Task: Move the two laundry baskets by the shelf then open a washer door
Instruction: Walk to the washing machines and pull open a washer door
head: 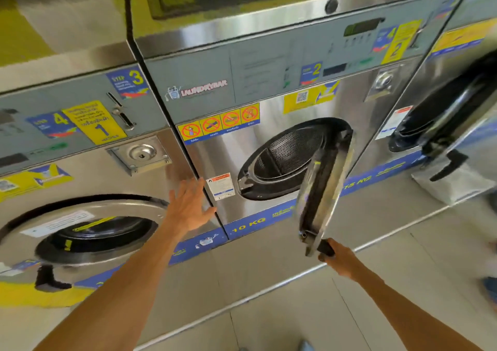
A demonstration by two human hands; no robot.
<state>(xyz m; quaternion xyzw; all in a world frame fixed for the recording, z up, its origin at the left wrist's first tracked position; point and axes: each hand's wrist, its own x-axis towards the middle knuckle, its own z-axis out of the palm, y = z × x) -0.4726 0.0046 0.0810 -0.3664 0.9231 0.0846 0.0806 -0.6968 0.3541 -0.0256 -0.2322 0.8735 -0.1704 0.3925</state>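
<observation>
A steel washer (269, 76) marked 10 KG stands in front of me. Its round door (324, 189) is swung out toward me, hinged on the right, and the perforated drum (290, 151) shows behind it. My right hand (338, 259) grips the black door handle (325, 248) at the door's near edge. My left hand (189, 208) is spread flat with fingers apart against the seam between this washer and the one to its left. No laundry baskets are in view.
The left washer (80, 162) has its round door (86, 227) closed, black handle at the bottom left. A third washer (443, 103) on the right has its door (457, 113) hanging open. Grey tiled floor (349, 310) lies in front of the machines.
</observation>
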